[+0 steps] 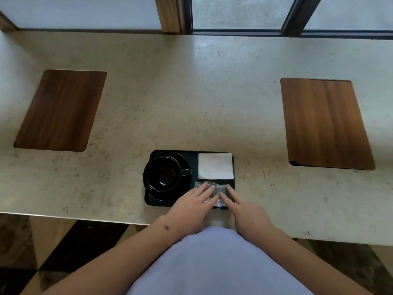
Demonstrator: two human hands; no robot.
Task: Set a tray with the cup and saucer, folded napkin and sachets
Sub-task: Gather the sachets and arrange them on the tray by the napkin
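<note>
A black tray (192,155) lies near the front edge of the stone counter. On its left stands a black cup (162,173), handle pointing right, on a black saucer (184,161). A folded white napkin (215,168) lies in the tray's back right part. Grey patterned sachets (220,189) lie in the front right part, partly hidden by my fingers. My left hand (192,206) rests with straight fingers on the left sachets. My right hand (244,206) lies beside it, its straight fingers touching the right sachets.
Two brown wooden mats, one on the left (60,110) and one on the right (325,123), lie on the beige counter (191,92). Window frames (187,15) run along the back edge. The counter's front edge passes just below the tray.
</note>
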